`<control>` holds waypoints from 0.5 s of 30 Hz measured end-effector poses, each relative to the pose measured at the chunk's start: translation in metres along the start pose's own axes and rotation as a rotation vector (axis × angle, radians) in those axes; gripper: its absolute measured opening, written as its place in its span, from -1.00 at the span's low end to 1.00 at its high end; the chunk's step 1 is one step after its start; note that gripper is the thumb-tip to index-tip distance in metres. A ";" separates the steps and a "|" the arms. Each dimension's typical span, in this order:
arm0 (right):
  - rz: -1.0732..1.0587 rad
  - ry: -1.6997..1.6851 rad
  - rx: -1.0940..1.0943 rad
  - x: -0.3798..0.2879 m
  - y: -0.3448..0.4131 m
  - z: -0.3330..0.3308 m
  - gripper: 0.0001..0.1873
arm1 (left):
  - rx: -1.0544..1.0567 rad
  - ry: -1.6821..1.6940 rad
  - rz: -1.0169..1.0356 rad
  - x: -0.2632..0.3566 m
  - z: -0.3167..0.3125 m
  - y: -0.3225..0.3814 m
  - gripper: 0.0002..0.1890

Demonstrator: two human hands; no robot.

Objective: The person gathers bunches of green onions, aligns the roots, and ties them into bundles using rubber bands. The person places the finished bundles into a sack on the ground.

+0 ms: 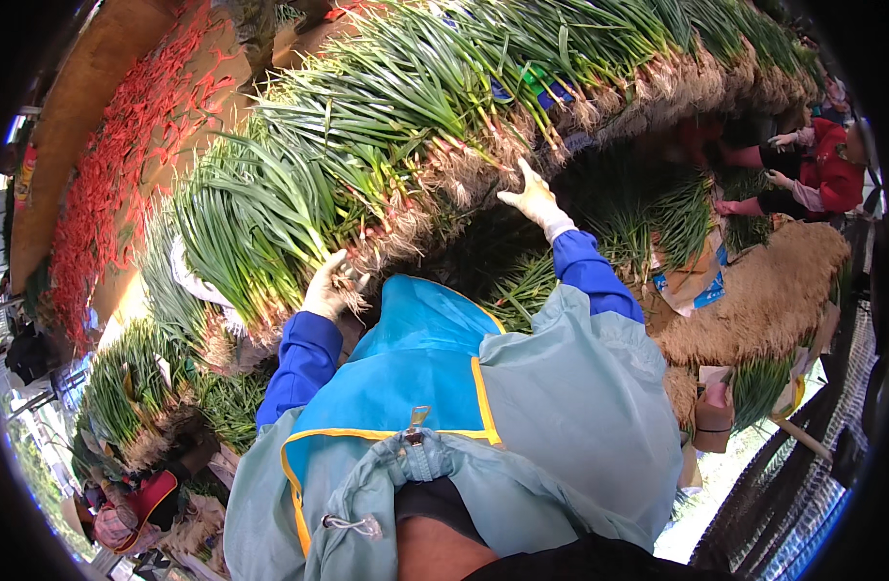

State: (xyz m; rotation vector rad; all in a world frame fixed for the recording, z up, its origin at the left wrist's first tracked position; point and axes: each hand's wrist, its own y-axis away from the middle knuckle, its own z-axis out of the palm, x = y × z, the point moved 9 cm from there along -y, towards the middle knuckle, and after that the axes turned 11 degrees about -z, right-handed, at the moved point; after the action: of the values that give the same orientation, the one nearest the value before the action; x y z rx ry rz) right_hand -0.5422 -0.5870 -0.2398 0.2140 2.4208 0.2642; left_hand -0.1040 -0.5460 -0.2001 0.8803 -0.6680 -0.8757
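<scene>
My left hand [332,287], in a pale glove, grips the base of a few green garlic stalks [306,218], whose long leaves fan up and to the left. Pale roots hang below its fingers. In a matching glove, my right hand [535,200] reaches out with thumb and forefinger apart. Its fingertip is close to the root end of a stalk in the long heaped row of green garlic [394,109]; whether they touch I cannot tell. Roots in that row face me, leaves point away.
Red strips [118,167] lie scattered over a brown surface beyond the row. More garlic [524,287] lies low before me. On the right are a large root-covered stack [764,290] and a seated person in red [826,167]. Another person [136,508] is at lower left.
</scene>
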 end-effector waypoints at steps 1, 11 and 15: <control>-0.012 -0.010 0.083 -0.014 -0.033 -0.017 0.08 | 0.028 -0.002 -0.025 -0.008 -0.007 -0.007 -0.84; 0.193 0.285 0.155 -0.081 -0.115 0.011 0.34 | -0.041 0.149 0.081 -0.023 -0.008 0.033 -0.79; 0.138 0.207 0.026 -0.090 -0.135 0.000 0.20 | -0.475 0.298 0.110 -0.007 0.023 0.068 -0.83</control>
State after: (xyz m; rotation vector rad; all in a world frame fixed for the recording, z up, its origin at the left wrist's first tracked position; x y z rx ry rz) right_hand -0.4858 -0.7379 -0.2171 0.3837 2.6194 0.3319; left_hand -0.1014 -0.5246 -0.1311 0.5231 -0.2286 -0.7410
